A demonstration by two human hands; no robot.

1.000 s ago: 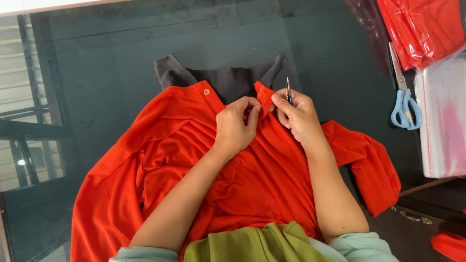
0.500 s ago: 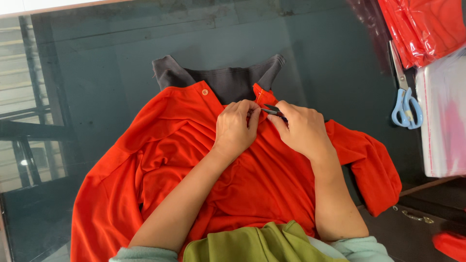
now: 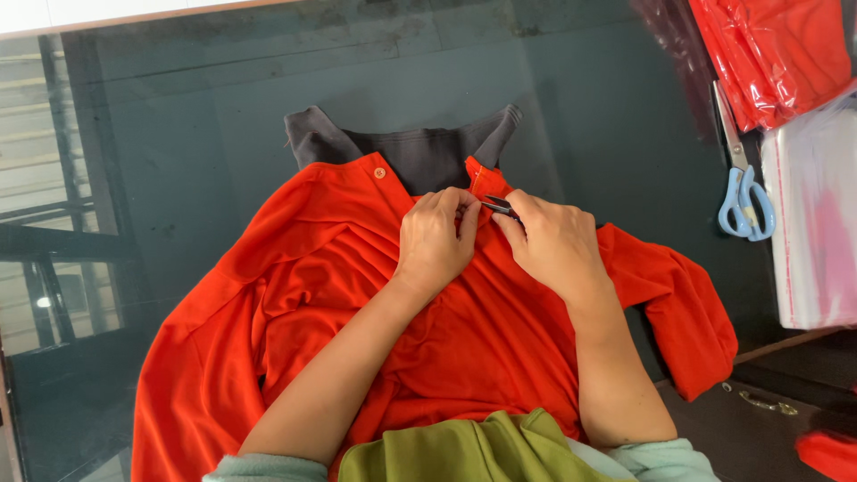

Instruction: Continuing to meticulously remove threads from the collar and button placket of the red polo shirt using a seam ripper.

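An orange polo shirt with a dark grey collar lies spread on a dark glass table. My left hand pinches the shirt's placket just below the collar. My right hand grips a small dark thread snipper, its tip laid flat against the placket right beside my left fingertips. One orange button shows on the left placket edge.
Blue-handled scissors lie at the right. Beside them is a stack of clear plastic bags, and bagged red garments lie at the top right. An olive green cloth rests at the bottom edge.
My right hand has tipped the snipper from upright down to flat and moved it left against the placket. My left hand has stayed on the placket.
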